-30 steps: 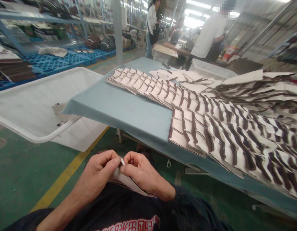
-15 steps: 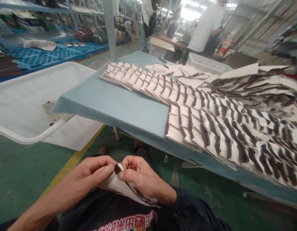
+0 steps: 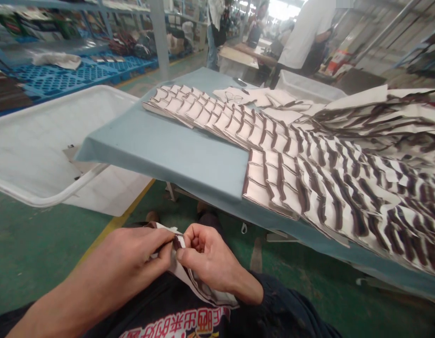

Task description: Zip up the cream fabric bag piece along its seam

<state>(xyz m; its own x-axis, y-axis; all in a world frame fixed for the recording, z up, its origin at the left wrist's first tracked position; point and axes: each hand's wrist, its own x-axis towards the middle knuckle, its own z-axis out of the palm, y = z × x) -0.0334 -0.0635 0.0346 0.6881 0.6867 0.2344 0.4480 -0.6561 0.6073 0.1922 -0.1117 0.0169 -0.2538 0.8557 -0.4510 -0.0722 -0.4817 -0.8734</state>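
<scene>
My left hand (image 3: 133,260) and my right hand (image 3: 206,258) meet over my lap, both pinching the top corner of a small stack of pale cut pieces with dark brown edges (image 3: 199,286). The stack rests on my dark clothing and its lower end fans out under my right wrist. Above my hands, many of the same pieces (image 3: 309,173) lie overlapped in rows on a light blue table (image 3: 175,150).
A large white plastic bin (image 3: 37,145) stands left of the table on the green floor with a yellow line (image 3: 108,234). Blue pallets and shelving (image 3: 62,70) fill the far left. Two people stand at benches in the background (image 3: 305,37). A second white bin (image 3: 305,87) sits behind the table.
The stack's corner has been worked further between my fingertips; my left hand has slid over the top of the pieces. The view has tilted slightly down and shifted.
</scene>
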